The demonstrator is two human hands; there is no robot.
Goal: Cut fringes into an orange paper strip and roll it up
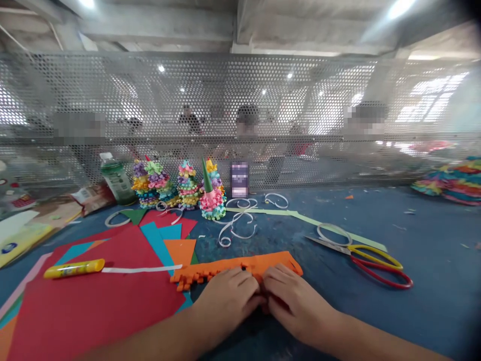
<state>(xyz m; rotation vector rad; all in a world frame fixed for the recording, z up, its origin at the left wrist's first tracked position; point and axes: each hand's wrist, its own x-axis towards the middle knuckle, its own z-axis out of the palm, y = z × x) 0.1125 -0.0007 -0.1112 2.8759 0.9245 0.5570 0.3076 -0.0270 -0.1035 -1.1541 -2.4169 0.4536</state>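
Observation:
An orange paper strip (240,261) with a fringed, curled lower edge lies across the blue table in front of me. My left hand (229,303) is closed on the strip's near edge around its middle. Pressed close beside it, my right hand (293,301) has its fingers bent over the same edge. Both sets of fingertips meet there and hide the bit of paper between them. The curled tabs show to the left of my left hand, while the strip's right end past my right hand looks flat.
Scissors (376,263) lie half open at right. Red paper sheets (105,306) and a yellow glue stick (74,268) are at left. Paper cone trees (212,200), white curled strips (236,225), a phone (239,179) and a green bottle (117,179) stand before a perforated metal screen (210,100).

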